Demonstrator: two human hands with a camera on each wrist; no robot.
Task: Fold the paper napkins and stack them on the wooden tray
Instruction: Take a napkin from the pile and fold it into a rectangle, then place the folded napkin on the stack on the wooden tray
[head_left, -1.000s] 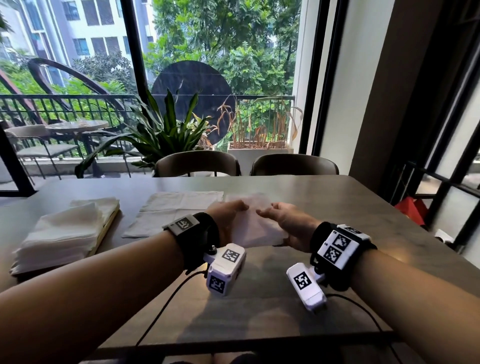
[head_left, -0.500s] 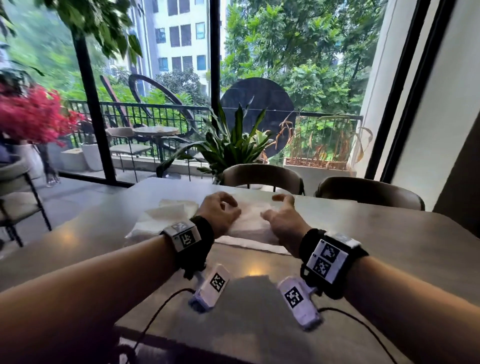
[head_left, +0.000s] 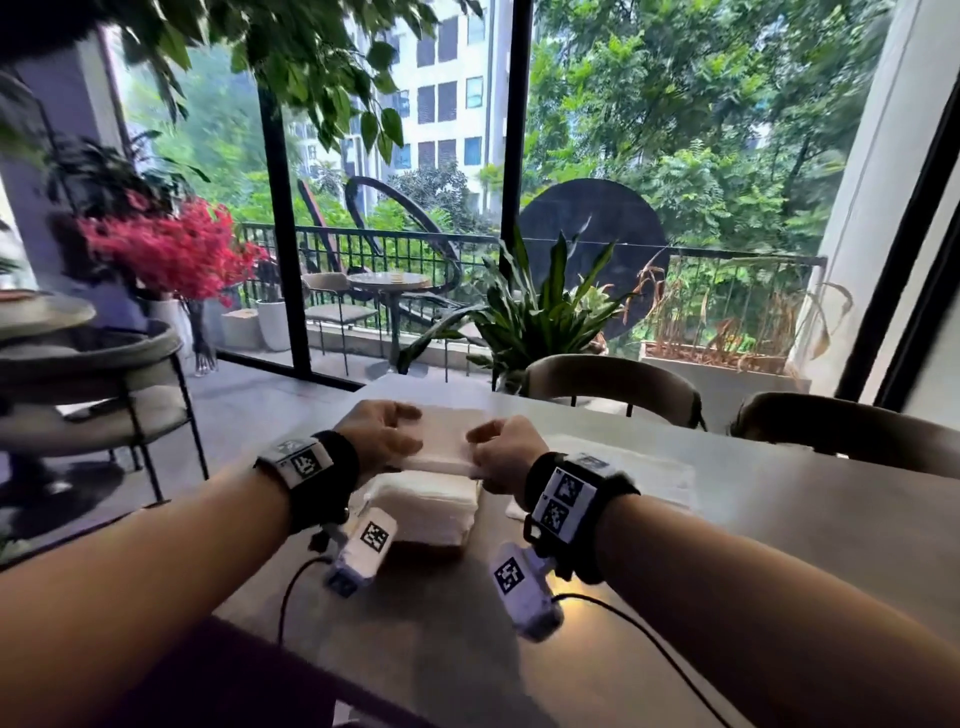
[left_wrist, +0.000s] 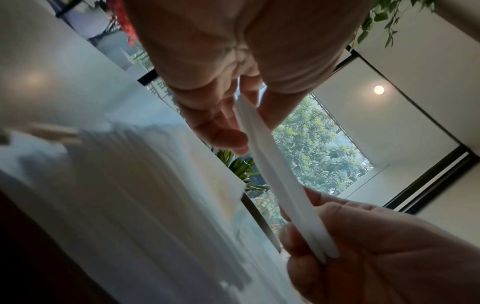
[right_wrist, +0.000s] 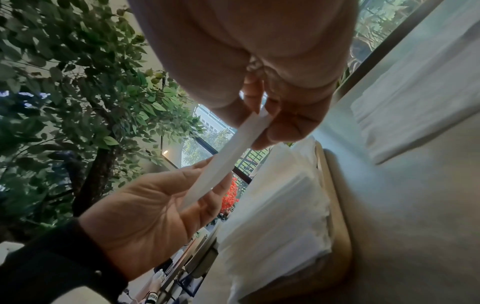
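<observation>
Both hands pinch a folded napkin (head_left: 445, 441) flat above the napkin stack (head_left: 431, 512) on the wooden tray (right_wrist: 337, 207): left hand (head_left: 382, 431) at nine o'clock, right hand (head_left: 506, 457) at three, long axis running between them.

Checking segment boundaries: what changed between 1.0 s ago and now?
The folded napkin, which lay flat on the table under both hands, is now lifted and carried leftward over the stack of folded napkins on the wooden tray. The left hand and right hand each pinch one end. The unfolded napkins stay on the table.
</observation>
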